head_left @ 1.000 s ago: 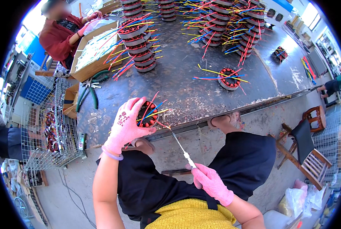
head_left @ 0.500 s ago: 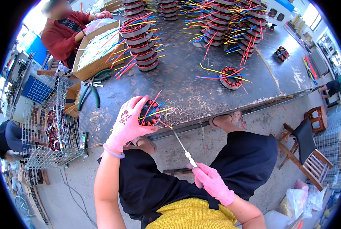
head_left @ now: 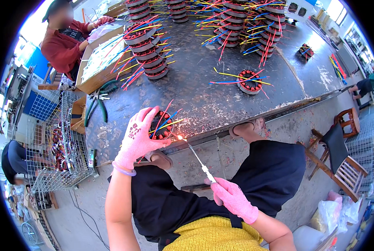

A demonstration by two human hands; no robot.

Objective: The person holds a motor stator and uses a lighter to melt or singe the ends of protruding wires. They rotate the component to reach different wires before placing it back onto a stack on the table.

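My left hand [head_left: 139,134], in a pink glove, grips a small motor stator [head_left: 165,130] at the table's front edge. Red windings line its ring, and red, blue and yellow leads stick out; the fingers partly hide it. My right hand [head_left: 234,199], also gloved in pink, is closed round the white handle of a long thin metal rod [head_left: 198,157]. The rod points up and left to the stator's near side. A bright orange flame [head_left: 180,137] glows at its tip, beside a short wire end on the stator.
Tall stacks of stators [head_left: 147,50] stand along the back; a single stator [head_left: 249,82] lies to the right. Green-handled pliers [head_left: 97,99] lie beside a cardboard box [head_left: 81,79]. A wire basket [head_left: 72,144] stands at left. One person sits across the table.
A flame has flared up at the rod's tip where there was only a small glow. The rod tip has shifted slightly left toward the stator. Both hands keep their grips.
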